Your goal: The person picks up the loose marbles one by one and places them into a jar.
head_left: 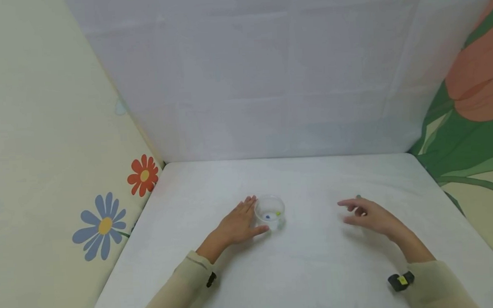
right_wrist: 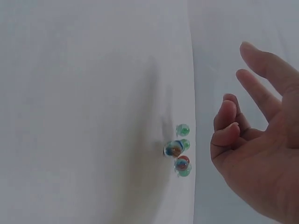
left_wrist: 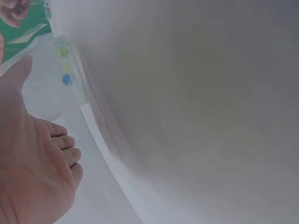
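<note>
A round clear container [head_left: 269,198] stands on the white table with a blue marble [left_wrist: 66,79] and yellow-green marbles [left_wrist: 63,52] at its bottom. My left hand [head_left: 240,224] is at its left side, fingers stretched along the wall and thumb spread toward the near side. Over the table to the right is my right hand [head_left: 371,215], thumb and index finger extended, the other fingers bent, no object visible between them. Several glass marbles, including a green marble [right_wrist: 183,130] and a multicoloured marble [right_wrist: 173,149], lie together by the right hand; in the head view it hides most of them.
A white cloth covers the table [head_left: 309,270]. Behind it rises a white backdrop [head_left: 284,79]. Flower-printed panels flank both sides, with a blue flower [head_left: 105,226] at left and a large coral tulip [head_left: 480,75] at right.
</note>
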{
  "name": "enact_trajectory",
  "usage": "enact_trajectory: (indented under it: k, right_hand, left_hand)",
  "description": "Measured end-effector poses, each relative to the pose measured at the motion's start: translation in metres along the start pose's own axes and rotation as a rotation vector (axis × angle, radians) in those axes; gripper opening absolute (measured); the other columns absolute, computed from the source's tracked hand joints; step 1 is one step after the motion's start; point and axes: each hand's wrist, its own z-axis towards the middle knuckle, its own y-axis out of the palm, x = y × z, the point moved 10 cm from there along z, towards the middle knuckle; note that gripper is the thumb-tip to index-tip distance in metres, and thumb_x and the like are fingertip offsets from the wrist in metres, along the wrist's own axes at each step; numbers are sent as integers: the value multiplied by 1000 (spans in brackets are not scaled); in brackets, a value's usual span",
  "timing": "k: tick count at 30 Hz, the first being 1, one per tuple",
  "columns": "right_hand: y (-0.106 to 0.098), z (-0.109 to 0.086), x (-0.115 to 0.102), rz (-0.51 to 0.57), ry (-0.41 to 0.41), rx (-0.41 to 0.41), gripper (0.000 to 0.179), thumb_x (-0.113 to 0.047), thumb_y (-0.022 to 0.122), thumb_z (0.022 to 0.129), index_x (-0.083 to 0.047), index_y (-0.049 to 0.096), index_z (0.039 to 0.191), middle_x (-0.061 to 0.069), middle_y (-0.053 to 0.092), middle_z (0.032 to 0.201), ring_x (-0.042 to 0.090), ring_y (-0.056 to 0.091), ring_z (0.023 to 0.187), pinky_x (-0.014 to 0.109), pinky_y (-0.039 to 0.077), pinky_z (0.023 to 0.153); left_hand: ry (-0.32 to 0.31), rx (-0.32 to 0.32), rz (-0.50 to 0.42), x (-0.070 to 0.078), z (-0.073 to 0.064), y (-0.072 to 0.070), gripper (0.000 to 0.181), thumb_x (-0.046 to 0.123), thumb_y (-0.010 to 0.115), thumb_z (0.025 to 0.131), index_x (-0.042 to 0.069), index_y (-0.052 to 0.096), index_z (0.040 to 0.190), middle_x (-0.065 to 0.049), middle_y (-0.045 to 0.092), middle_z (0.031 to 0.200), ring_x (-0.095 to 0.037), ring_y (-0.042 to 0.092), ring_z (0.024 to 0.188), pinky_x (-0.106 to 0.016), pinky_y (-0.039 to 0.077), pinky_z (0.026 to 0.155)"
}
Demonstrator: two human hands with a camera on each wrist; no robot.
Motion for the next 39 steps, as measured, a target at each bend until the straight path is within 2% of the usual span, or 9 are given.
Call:
enact_trajectory:
  k: [8,17,28,39]
  right_hand:
    - [-13,-10,13,-9,-21,-17,53,-29,74,94,-8,59,140,9,62,111,20,57,94,27,51,69]
    - [-24,-18,34,-52,16,-37,54,-30,73,94,-4,59,140,10,62,114,20,56,97,27,50,70]
    - [-27,-18,57,-35,52,-52,53,-28,75,92,-2,61,137,12,62,114,22,57,98,32,51,75]
    - [-26,-13,77,-90,85,-52,48,-26,78,89,-4,66,130,11,65,114,23,59,101,33,50,80]
  left_hand:
    - [13,15,-1,0,2,0,99,69,48,97,-3,20,159,-14,18,168,-28,15,156,-39,16,128]
    - [9,-1,-5,-1,4,4,100,70,46,97,-2,18,160,-14,15,169,-27,13,156,-39,14,128]
    - [2,3,-15,0,4,2,100,71,46,97,-1,18,160,-13,16,168,-27,13,156,-38,13,128]
    - [4,-2,-10,1,6,5,100,71,45,97,-1,17,160,-13,15,169,-27,13,156,-39,13,128]
